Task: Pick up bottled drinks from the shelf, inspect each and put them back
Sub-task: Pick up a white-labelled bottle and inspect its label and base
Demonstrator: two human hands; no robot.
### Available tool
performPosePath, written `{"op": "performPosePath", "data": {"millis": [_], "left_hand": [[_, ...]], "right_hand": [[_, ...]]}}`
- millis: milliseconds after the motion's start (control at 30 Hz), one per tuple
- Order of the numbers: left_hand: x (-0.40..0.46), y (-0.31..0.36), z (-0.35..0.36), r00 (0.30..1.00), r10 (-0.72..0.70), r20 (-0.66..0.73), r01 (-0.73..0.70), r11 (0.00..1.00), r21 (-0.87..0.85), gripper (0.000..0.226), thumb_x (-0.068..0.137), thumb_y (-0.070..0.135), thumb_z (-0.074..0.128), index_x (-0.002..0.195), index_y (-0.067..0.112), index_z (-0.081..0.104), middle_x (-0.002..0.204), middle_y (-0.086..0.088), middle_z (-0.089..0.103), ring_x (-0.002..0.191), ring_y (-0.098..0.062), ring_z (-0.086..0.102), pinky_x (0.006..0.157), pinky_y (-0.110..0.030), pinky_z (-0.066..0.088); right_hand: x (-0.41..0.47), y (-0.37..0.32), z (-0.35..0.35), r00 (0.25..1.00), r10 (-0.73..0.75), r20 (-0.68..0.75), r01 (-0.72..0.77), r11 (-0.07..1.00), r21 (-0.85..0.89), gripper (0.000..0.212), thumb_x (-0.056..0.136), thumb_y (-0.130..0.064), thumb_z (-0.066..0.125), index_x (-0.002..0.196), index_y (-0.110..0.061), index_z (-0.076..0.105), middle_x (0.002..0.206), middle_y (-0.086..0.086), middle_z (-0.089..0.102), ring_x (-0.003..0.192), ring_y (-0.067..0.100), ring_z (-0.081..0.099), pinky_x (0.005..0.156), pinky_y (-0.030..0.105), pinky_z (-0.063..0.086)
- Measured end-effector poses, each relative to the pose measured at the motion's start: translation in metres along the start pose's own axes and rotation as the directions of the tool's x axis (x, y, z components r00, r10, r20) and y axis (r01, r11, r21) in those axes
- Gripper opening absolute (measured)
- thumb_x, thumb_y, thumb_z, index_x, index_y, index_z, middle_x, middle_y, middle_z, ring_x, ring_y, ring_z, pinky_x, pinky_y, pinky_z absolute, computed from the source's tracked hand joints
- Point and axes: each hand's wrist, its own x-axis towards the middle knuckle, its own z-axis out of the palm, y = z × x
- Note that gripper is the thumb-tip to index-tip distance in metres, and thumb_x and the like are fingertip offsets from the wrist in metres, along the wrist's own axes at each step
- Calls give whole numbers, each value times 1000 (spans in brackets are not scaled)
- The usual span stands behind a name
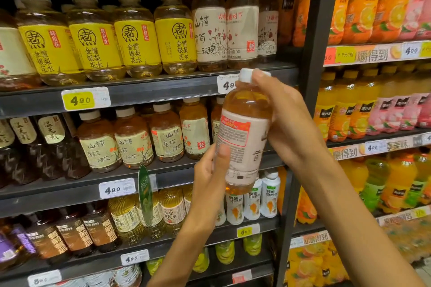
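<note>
Head-height view, close to shelves [144, 91]

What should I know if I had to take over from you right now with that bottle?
Left hand: grips the lower part of the clear plastic bottle of amber drink with a white cap and pale label.
Right hand: holds its upper part, fingers by the cap.
The bottle is off the dark metal shelf, slightly tilted, its label's small print facing us.
Done: picked up, being inspected.
Left: put it back, then check others.
</note>
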Motion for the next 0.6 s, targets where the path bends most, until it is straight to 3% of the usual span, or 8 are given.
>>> {"op": "performPosePath", "data": {"millis": [67,133,200,267,367,467,600], "left_hand": [[1,1,-7,993,-102,58,109,984,-138,60,77,74,46,119,35,65,121,1,69,112,-19,65,92,-38,54],[3,4,-11,955,-221,199,275,910,-310,65,81,68,42,125,25,63,117,-12,69,97,-28,69,75,-40,59],[4,5,-10,883,-298,362,434,813,-389,71,86,65,38,128,12,60,107,-18,68,84,-29,68,64,-39,57],[5,2,-11,852,-338,399,490,784,-381,72,90,65,33,130,12,58,108,-19,67,88,-29,67,68,-41,57],[6,-4,-18,928,-293,231,350,898,-266,55,92,64,30,121,34,66,121,-3,68,111,-18,65,86,-37,56],[4,-3,-16,969,-195,154,208,976,-70,52,85,71,38,122,42,60,131,6,62,125,-11,55,107,-44,41],[0,-7,-8,969,-184,164,177,982,60,58,78,71,53,125,38,51,125,16,65,119,-2,58,100,-27,46]], "right_hand": [[6,0,-8,998,53,43,-55,998,41,33,96,-34,51,114,-11,66,109,10,72,104,20,67,92,34,52],[10,2,-10,991,91,102,-99,993,71,38,96,-35,50,121,-9,62,117,15,68,110,24,64,97,38,49],[12,7,-8,976,131,172,-159,975,157,40,93,-37,50,118,-9,62,111,16,70,105,26,66,91,37,53],[13,11,-6,974,116,195,-155,967,201,34,90,-37,51,105,-12,70,101,12,73,98,26,69,84,36,56],[14,7,-5,990,87,114,-95,993,68,31,91,-38,57,100,-13,72,97,8,75,93,20,70,78,30,57],[14,2,-3,997,66,31,-63,995,-81,37,91,-38,62,106,-5,68,85,2,75,79,10,70,66,18,53],[17,0,-3,990,132,52,-122,979,-163,46,92,-43,57,108,-2,67,93,9,74,81,12,69,71,22,55]]}}
